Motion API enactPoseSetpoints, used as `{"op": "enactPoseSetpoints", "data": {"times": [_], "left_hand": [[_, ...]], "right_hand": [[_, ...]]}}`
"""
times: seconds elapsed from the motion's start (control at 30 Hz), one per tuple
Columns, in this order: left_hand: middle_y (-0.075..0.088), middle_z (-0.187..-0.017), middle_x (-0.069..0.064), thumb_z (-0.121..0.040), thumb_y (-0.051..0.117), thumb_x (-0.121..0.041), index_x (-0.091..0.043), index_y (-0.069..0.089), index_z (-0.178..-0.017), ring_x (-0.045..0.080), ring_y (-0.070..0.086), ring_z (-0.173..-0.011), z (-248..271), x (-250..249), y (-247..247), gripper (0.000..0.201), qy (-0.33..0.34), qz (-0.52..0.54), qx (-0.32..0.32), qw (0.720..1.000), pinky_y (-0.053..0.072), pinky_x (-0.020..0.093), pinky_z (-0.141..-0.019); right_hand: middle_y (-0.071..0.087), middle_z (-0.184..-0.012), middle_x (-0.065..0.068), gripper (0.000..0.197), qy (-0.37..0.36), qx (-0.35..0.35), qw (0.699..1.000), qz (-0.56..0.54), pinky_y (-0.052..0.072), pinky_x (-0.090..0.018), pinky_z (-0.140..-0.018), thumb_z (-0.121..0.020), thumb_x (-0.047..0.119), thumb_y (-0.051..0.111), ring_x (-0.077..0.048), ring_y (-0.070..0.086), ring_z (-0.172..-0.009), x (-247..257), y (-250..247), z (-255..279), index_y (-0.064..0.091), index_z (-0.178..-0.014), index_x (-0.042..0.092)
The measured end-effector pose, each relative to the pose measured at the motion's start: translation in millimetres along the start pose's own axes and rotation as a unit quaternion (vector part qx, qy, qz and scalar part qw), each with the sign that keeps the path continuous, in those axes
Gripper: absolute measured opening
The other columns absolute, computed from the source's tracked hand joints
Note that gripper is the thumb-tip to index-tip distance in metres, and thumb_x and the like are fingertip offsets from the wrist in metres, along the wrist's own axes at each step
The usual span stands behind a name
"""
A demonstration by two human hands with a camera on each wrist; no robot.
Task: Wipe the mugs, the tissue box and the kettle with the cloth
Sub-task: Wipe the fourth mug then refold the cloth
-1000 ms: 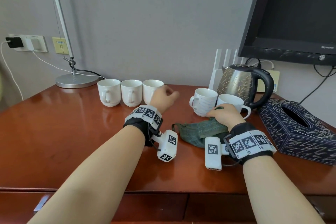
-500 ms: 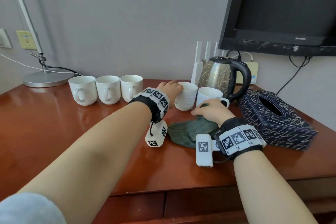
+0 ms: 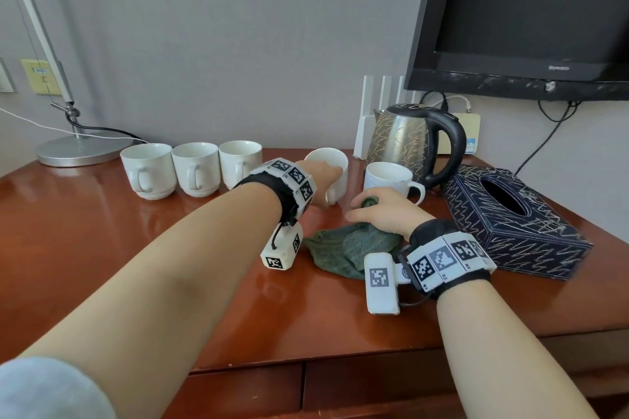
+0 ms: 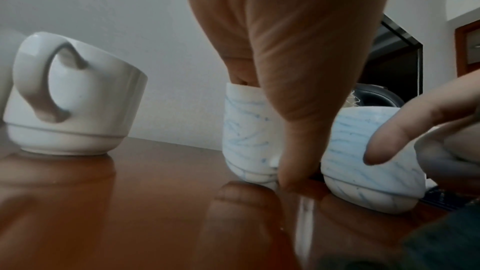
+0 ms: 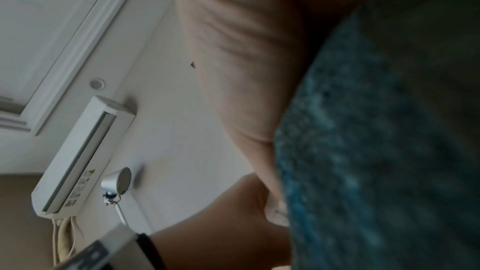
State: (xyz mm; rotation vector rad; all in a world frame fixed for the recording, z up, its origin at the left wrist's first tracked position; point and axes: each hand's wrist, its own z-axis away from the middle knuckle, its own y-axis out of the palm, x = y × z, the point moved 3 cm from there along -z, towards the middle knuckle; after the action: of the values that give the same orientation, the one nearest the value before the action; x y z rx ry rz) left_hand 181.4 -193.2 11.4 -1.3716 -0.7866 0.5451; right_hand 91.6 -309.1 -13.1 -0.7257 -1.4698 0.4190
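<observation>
Three white mugs [image 3: 195, 168] stand in a row at the back left. My left hand [image 3: 332, 173] grips a fourth mug [image 3: 335, 156] from above, with the thumb running down its side; in the left wrist view this mug [image 4: 246, 130] shows blue scribbles. A fifth mug [image 3: 388, 177], also scribbled [image 4: 363, 151], stands beside it in front of the scribbled kettle [image 3: 405, 139]. The dark tissue box [image 3: 510, 224] lies at the right. My right hand [image 3: 381, 211] holds the bunched green cloth [image 3: 350, 248] on the table; a fold pokes out between its fingers.
The glossy wooden table [image 3: 102, 248] has its front edge with drawers close to me. A desk lamp base [image 3: 78, 150] and cable sit at the back left. A television [image 3: 527, 10] hangs over the kettle, with a white router [image 3: 367, 112] behind it.
My left hand moved right from beside the third mug to the fourth mug and took hold of it. The view shifted right. My right hand stayed on the cloth.
</observation>
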Motion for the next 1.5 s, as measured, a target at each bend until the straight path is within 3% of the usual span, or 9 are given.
{"op": "enactPoseSetpoints", "data": {"times": [0.13, 0.37, 0.67, 0.83, 1.0, 1.1, 1.23, 1.37, 1.5], "left_hand": [[0.05, -0.072, -0.001, -0.089, 0.065, -0.043, -0.012, 0.055, -0.086, 0.019, 0.052, -0.072, -4.7, -3.7, 12.6, 0.033, -0.012, 0.044, 0.02, 0.999, 0.039, 0.024, -0.058], [0.045, -0.064, 0.001, -0.084, 0.061, -0.059, -0.009, 0.047, -0.066, 0.014, 0.045, -0.059, -11.0, 2.7, 15.6, 0.055, -0.054, 0.147, -0.017, 0.988, 0.037, 0.025, -0.057], [0.041, -0.058, 0.001, -0.077, 0.068, -0.045, -0.011, 0.046, -0.061, 0.019, 0.046, -0.06, -14.7, 9.6, 19.6, 0.044, -0.113, 0.261, -0.074, 0.956, 0.036, 0.028, -0.055], [0.044, -0.065, 0.003, -0.079, 0.067, -0.049, -0.011, 0.045, -0.064, 0.022, 0.049, -0.07, -2.6, 18.8, 17.8, 0.046, -0.138, 0.292, -0.092, 0.942, 0.039, 0.032, -0.066], [0.044, -0.057, 0.004, -0.068, 0.071, -0.051, -0.01, 0.047, -0.055, 0.027, 0.052, -0.062, 23.8, 32.6, 5.6, 0.049, -0.117, 0.36, -0.163, 0.911, 0.04, 0.033, -0.057], [0.036, -0.055, 0.005, -0.07, 0.079, -0.035, -0.01, 0.037, -0.053, 0.023, 0.042, -0.054, 56.9, 46.1, -13.6, 0.052, -0.103, 0.438, -0.24, 0.86, 0.038, 0.029, -0.054], [0.034, -0.078, 0.005, -0.078, 0.078, -0.027, -0.018, 0.029, -0.07, 0.02, 0.039, -0.07, 103.1, 67.9, -33.9, 0.05, -0.122, 0.543, -0.294, 0.777, 0.036, 0.031, -0.061], [0.036, -0.096, 0.006, -0.085, 0.072, -0.031, -0.014, 0.037, -0.093, 0.02, 0.04, -0.085, 139.7, 80.6, -48.1, 0.039, -0.134, 0.598, -0.31, 0.727, 0.038, 0.03, -0.067], [0.038, -0.098, 0.007, -0.084, 0.072, -0.032, -0.013, 0.037, -0.097, 0.02, 0.045, -0.088, 165.3, 90.9, -58.2, 0.042, -0.132, 0.614, -0.331, 0.704, 0.043, 0.033, -0.074]], "right_hand": [[0.054, -0.091, 0.009, 0.029, -0.007, 0.001, 1.0, -0.001, 0.04, -0.015, -0.065, -0.085, 0.028, 0.071, -0.005, 0.05, -0.079, 3.7, 2.7, 2.0, 0.059, -0.109, 0.017], [0.057, -0.087, 0.003, 0.026, -0.012, -0.007, 1.0, -0.016, 0.043, -0.021, -0.067, -0.086, 0.022, 0.07, -0.013, 0.054, -0.082, 4.4, -0.5, 6.2, 0.061, -0.109, 0.014], [0.05, -0.113, 0.0, 0.042, 0.013, -0.008, 1.0, -0.01, 0.039, -0.026, -0.079, -0.086, 0.026, 0.07, -0.015, 0.049, -0.1, 0.4, -2.3, 1.5, 0.052, -0.123, 0.019], [0.039, -0.117, -0.005, 0.065, 0.02, -0.009, 0.999, 0.049, 0.045, -0.033, -0.081, -0.077, 0.007, 0.063, -0.024, 0.047, -0.105, 11.7, -1.5, 0.3, 0.039, -0.134, 0.025], [0.051, -0.112, -0.01, 0.05, -0.022, -0.114, 0.987, -0.111, 0.045, -0.028, -0.067, -0.086, -0.002, 0.051, -0.015, 0.051, -0.081, 29.7, -1.5, 9.7, 0.038, -0.127, 0.023], [0.051, -0.114, -0.011, 0.046, -0.043, -0.181, 0.954, -0.236, 0.049, -0.028, -0.08, -0.084, 0.0, 0.064, -0.014, 0.054, -0.092, 46.6, -3.3, 18.5, 0.035, -0.114, 0.018], [0.06, -0.093, -0.002, 0.037, -0.095, -0.214, 0.901, -0.366, 0.048, -0.011, -0.058, -0.082, 0.007, 0.074, -0.006, 0.06, -0.078, 85.0, -3.0, 41.6, 0.048, -0.108, 0.008], [0.07, -0.094, -0.003, 0.016, -0.165, -0.192, 0.849, -0.463, 0.054, -0.021, -0.072, -0.083, 0.007, 0.072, -0.01, 0.068, -0.085, 123.8, 0.8, 59.6, 0.065, -0.095, 0.015], [0.072, -0.095, -0.004, 0.007, -0.164, -0.17, 0.881, -0.409, 0.055, -0.035, -0.087, -0.091, 0.024, 0.066, -0.016, 0.066, -0.093, 144.2, 7.1, 61.5, 0.07, -0.09, 0.019]]}}
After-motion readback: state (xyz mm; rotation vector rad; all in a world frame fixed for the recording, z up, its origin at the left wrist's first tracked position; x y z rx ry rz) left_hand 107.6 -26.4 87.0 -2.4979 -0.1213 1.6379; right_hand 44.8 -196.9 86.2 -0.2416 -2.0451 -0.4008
